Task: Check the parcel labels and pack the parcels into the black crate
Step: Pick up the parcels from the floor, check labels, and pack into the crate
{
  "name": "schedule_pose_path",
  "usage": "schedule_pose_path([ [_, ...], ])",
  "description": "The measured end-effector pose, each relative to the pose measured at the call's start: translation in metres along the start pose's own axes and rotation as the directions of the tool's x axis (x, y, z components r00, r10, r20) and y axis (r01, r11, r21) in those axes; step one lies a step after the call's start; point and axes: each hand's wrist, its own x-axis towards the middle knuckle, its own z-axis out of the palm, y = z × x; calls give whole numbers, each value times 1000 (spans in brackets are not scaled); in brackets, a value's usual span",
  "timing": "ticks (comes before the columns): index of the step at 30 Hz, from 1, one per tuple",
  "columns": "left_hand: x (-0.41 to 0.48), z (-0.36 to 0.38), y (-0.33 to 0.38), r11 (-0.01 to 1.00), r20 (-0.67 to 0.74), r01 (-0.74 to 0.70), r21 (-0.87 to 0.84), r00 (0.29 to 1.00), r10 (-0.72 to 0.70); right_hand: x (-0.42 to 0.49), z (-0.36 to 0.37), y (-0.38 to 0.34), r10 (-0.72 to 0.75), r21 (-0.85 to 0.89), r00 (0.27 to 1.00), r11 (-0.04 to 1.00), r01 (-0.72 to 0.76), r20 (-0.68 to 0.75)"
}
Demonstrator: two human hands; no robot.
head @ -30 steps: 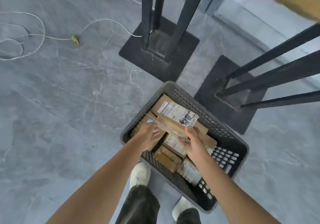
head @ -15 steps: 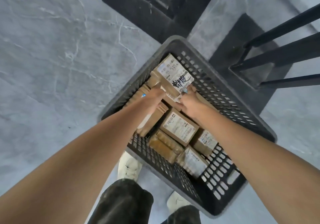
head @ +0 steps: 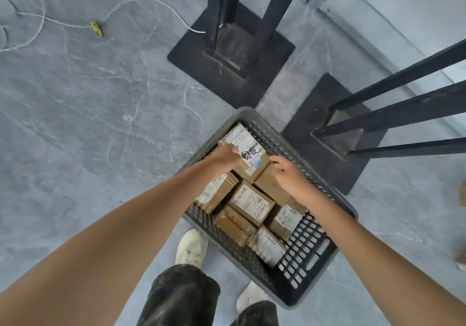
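Observation:
The black mesh crate (head: 306, 262) stands on the grey floor right in front of my feet. Several brown cardboard parcels with white labels lie packed inside, among them one in the middle (head: 252, 203). A labelled parcel with bold black handwriting (head: 252, 159) lies on top at the far end of the crate. My left hand (head: 223, 159) grips its left edge, thumb on the label. My right hand (head: 287, 177) hovers by the parcel's right corner with fingers loosely curled and nothing in them.
Two black metal stands with flat square bases (head: 234, 55) (head: 335, 134) rise just beyond and right of the crate. A white cable (head: 151, 0) with a yellow clip (head: 96, 28) trails across the floor at far left. My white shoes (head: 191, 247) touch the crate's near side.
The handwritten parcel went from held above the crate by both hands to lying at its far end. My right hand has come off it; the view tilted back up.

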Motion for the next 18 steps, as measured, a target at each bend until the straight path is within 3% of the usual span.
schedule_pose_path([
  [3,-57,-19,29,994,-3,-111,-3,994,111,-48,-27,-41,-62,129,997,989,68,-49],
  [8,-180,-52,89,971,-154,-225,-83,965,210,-158,-85,-117,-198,281,964,929,242,-176],
  [12,-295,-65,135,944,-159,-316,-89,941,300,-270,-135,-163,-269,361,924,862,357,-270],
  [15,-371,-82,195,893,-197,-451,13,874,444,-353,-183,-186,-334,364,871,809,461,-360],
  [18,-441,-88,267,814,-194,-576,71,793,578,-429,-237,-194,-377,322,772,748,580,-512],
])
